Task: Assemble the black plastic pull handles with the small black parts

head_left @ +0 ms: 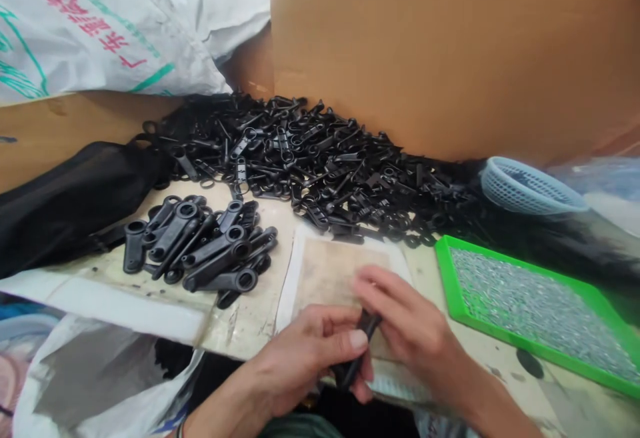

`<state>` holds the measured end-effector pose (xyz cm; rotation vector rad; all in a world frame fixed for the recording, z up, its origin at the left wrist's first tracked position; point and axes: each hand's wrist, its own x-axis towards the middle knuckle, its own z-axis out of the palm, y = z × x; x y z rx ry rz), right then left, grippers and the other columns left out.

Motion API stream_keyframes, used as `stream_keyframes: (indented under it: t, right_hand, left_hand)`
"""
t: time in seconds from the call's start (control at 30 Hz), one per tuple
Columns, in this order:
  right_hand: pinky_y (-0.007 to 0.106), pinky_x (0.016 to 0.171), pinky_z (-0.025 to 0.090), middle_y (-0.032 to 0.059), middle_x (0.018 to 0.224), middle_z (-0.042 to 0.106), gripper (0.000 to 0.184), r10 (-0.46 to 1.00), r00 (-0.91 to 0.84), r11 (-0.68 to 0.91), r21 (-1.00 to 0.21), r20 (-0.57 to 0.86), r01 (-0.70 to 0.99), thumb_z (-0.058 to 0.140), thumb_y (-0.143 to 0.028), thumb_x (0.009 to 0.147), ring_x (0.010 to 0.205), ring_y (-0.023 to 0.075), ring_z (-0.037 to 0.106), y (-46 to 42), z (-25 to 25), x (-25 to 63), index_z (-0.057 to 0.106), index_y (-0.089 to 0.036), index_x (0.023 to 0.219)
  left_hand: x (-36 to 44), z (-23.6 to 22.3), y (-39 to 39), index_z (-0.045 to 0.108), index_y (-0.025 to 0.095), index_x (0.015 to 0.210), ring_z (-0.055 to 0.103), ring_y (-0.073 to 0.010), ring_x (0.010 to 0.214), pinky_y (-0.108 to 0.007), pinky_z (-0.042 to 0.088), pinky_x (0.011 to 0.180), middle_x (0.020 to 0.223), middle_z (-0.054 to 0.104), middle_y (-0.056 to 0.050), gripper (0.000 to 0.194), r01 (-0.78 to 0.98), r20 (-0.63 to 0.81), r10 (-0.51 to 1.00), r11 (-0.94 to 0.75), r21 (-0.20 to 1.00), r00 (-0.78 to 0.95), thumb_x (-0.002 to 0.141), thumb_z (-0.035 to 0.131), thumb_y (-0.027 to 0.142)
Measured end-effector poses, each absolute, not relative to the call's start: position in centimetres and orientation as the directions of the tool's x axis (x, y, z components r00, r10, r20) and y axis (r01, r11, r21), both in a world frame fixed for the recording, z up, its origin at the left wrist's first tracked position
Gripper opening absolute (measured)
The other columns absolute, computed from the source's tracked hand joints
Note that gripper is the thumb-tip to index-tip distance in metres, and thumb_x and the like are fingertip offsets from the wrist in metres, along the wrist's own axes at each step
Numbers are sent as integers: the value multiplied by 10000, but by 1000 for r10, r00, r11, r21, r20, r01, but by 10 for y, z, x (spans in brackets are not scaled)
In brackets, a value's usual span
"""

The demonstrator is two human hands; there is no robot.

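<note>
Between the thumb and fingers of my left hand [305, 348] is a black plastic lever [353, 365], tilted above the front edge of the table. My right hand [415, 321] is at the lever's upper end, thumb and fingers drawn together. Whatever is pinched there is too small and blurred to name. Beneath both hands lies a worn pale pad [325, 265]. Left of it is a small heap of black levers [200, 245] with ring-shaped ends.
A large pile of loose black plastic parts [300, 151] spreads along the back. To the right, a green tray [453, 285] holds many small shiny metal pieces. Beyond it is a light blue basket [530, 188]. White sacks [125, 31] and cardboard [450, 51] border the table.
</note>
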<state>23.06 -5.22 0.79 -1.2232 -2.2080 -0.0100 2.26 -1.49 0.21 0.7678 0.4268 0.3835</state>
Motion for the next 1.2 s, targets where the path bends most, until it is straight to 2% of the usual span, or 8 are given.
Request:
stream_keyframes:
  t: [0.07, 0.13, 0.3, 0.4, 0.5, 0.73, 1.03, 1.2]
  right_hand:
    - [372, 927, 562, 132, 1383, 586, 532, 892, -327, 412, -262, 313, 873, 508, -266, 969, 1188, 238, 616, -39, 15, 256, 409, -219, 1490]
    - [403, 948, 532, 99, 1294, 660, 409, 977, -126, 137, -53, 170, 989, 496, -299, 966, 1176, 257, 618, -21, 20, 290, 568, -238, 1364]
    - [461, 732, 529, 156, 1036, 735, 241, 989, 119, -126, 80, 88, 989, 582, -261, 870, 927, 347, 685, 20, 14, 344, 731, -178, 1041]
    - [455, 691, 525, 158, 1008, 741, 265, 986, 153, -157, 75, 64, 985, 596, -296, 844, 892, 354, 691, 27, 10, 347, 740, -184, 1036]
    - [464, 721, 536, 175, 1031, 746, 344, 989, 141, -141, -2, 51, 990, 542, -317, 869, 893, 346, 699, 20, 13, 338, 736, -167, 1111]
    - [288, 894, 530, 2, 1182, 725, 292, 947, -284, 223, -332, -148, 916, 565, -403, 908, 1031, 188, 674, 2, 27, 288, 733, -319, 1132]
    - [582, 942, 431, 180, 1344, 581, 528, 995, 94, -92, -117, 14, 989, 495, -494, 932, 1215, 399, 516, 76, 7, 300, 565, -224, 1380]
    - [511, 932, 455, 115, 1274, 653, 384, 999, 26, -23, -103, 35, 994, 505, -382, 955, 1169, 336, 572, 55, 4, 279, 615, -260, 1302]
  left_hand:
    - [24, -1, -14, 669, 102, 972, 554, -89, 553, -225, 440, 643, 645, 605, 0, 344, -201, -286, 532, 679, 706, 797, 760, 788, 345]
    - [23, -2, -13, 646, 109, 941, 561, -81, 574, -216, 434, 652, 681, 624, 3, 309, -214, -344, 588, 678, 703, 732, 726, 806, 262]
    - [21, 1, -10, 626, 132, 1067, 632, -86, 698, -233, 469, 732, 1028, 707, -82, 318, -257, -364, 661, 650, 715, 656, 778, 742, 198]
    - [18, -2, -10, 602, 182, 1260, 664, -194, 993, -303, 527, 806, 1189, 662, -122, 505, -296, -373, 660, 674, 676, 652, 775, 739, 173]
    - [13, -6, -11, 659, 217, 1219, 573, -263, 1225, -322, 546, 847, 1340, 566, -111, 435, -313, -350, 679, 653, 690, 645, 790, 726, 178]
    - [14, -6, -9, 677, 224, 1201, 531, -299, 1293, -346, 521, 931, 1404, 538, -99, 424, -341, -383, 686, 673, 656, 618, 784, 735, 172]
    - [19, -4, -11, 665, 247, 1231, 470, -301, 1360, -397, 488, 976, 1459, 523, -79, 414, -338, -422, 659, 713, 614, 623, 830, 690, 151]
    - [17, -3, -11, 664, 250, 1248, 486, -304, 1347, -407, 486, 981, 1451, 542, -81, 426, -339, -463, 647, 736, 586, 606, 833, 697, 159]
